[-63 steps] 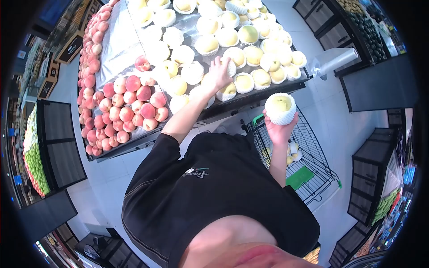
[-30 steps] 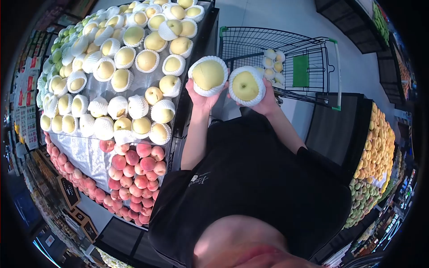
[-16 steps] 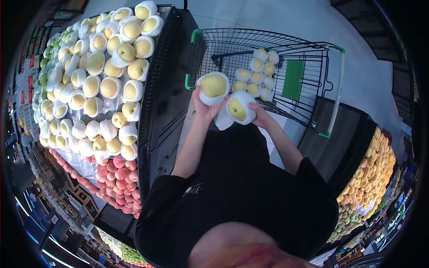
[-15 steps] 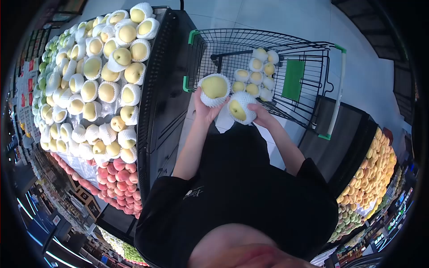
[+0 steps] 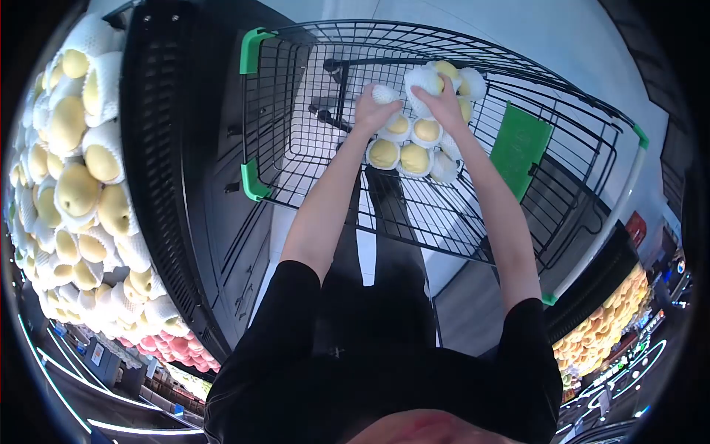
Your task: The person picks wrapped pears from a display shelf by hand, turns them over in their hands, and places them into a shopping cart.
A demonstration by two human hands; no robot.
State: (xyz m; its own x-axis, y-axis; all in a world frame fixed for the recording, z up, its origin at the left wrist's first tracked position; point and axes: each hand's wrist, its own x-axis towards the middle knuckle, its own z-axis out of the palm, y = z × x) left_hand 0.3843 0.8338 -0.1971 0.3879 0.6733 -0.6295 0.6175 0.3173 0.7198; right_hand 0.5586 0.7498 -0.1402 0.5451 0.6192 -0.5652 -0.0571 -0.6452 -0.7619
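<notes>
Both hands reach down into the wire shopping cart (image 5: 296, 189). My left hand (image 5: 376, 111) is closed round a pear in a white foam net (image 5: 385, 94), at the left side of the fruit in the cart. My right hand (image 5: 442, 103) grips another netted pear (image 5: 420, 80), over the upper part of the same group. Several yellow pears in foam nets (image 5: 414, 158) lie side by side on the cart's wire bottom, just below the hands.
A black display stand (image 5: 166, 148) with netted pears (image 5: 78, 189) heaped on it runs down the left. Peaches (image 5: 174, 348) lie at its lower end. A green panel (image 5: 520, 150) and the cart's handle (image 5: 603, 237) are on the right, with yellow fruit (image 5: 606, 322) beyond.
Both hands have moved forward and down into the cart with their pears, and are now farther apart. The cart appears larger and closer, and the pear stand has shifted left in view.
</notes>
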